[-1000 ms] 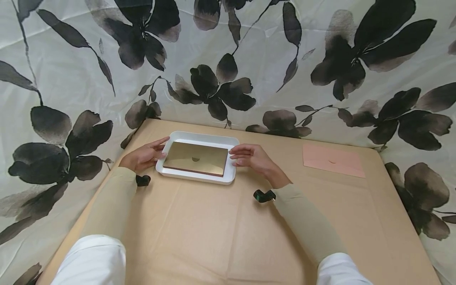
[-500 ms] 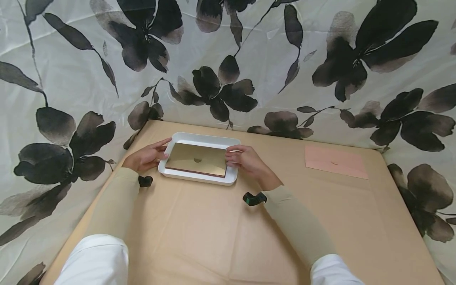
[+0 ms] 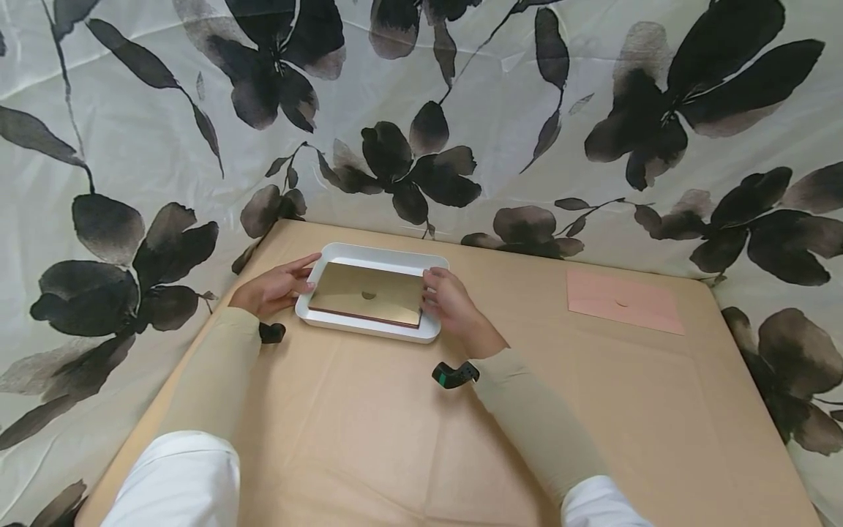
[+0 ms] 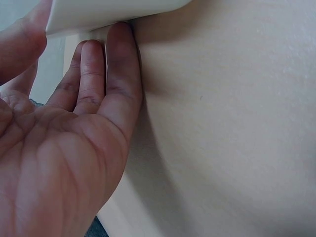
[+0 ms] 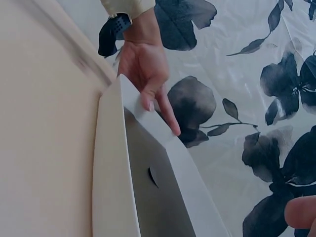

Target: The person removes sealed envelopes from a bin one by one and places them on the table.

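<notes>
A shallow white tray (image 3: 369, 336) holds a flat gold envelope (image 3: 365, 289) with a half-round notch and a dark red lower edge. My left hand (image 3: 270, 289) grips the tray's left end. In the left wrist view the left hand (image 4: 64, 143) has its thumb against the tray wall (image 4: 98, 12) and its fingers at the underside. At the opposite end, the fingers of my right hand (image 3: 454, 304) bend over the tray rim, with their tips at the envelope's right edge. The right thumb is hidden, so I cannot tell whether it pinches the envelope. One right fingertip (image 5: 301, 212) shows in the right wrist view.
A pink envelope (image 3: 624, 301) with a similar notch lies at the right rear of the tan-covered table (image 3: 369, 424). A white sheet printed with dark flowers (image 3: 520, 95) hangs behind and beside the table.
My right hand has moved leftward from the tray's right rim, over it to the gold envelope's edge, and its fingers have bent. The left hand keeps its place on the tray.
</notes>
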{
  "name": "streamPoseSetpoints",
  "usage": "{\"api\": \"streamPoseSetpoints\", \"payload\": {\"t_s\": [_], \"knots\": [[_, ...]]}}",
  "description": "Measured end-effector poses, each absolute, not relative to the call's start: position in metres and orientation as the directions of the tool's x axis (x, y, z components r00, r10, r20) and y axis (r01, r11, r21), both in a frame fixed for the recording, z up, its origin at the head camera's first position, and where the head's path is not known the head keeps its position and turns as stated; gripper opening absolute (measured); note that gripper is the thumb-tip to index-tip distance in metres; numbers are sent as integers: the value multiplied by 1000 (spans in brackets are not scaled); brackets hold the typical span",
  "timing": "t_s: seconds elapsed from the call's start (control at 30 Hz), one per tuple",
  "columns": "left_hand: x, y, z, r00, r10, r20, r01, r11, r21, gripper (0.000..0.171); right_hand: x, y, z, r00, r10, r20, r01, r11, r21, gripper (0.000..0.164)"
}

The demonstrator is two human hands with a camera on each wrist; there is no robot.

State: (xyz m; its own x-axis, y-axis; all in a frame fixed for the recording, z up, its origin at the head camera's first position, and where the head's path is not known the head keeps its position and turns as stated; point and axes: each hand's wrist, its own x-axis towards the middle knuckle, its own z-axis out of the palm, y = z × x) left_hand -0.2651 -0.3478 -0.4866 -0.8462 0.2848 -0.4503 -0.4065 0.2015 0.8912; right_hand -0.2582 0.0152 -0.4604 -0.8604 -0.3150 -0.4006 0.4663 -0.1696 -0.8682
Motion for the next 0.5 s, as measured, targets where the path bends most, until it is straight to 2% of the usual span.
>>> {"api": "streamPoseSetpoints", "payload": {"t_s": [0.17, 0.5], "knots": [[-265, -346, -485, -846, 287, -449, -403, 205, 892, 83, -255, 10, -463, -867, -305, -394, 459, -178, -870, 66], [-264, -346, -484, -844, 285, -455, -414, 194, 889, 84, -254, 5, -463, -853, -344, -391, 480, -224, -848, 69]]}}
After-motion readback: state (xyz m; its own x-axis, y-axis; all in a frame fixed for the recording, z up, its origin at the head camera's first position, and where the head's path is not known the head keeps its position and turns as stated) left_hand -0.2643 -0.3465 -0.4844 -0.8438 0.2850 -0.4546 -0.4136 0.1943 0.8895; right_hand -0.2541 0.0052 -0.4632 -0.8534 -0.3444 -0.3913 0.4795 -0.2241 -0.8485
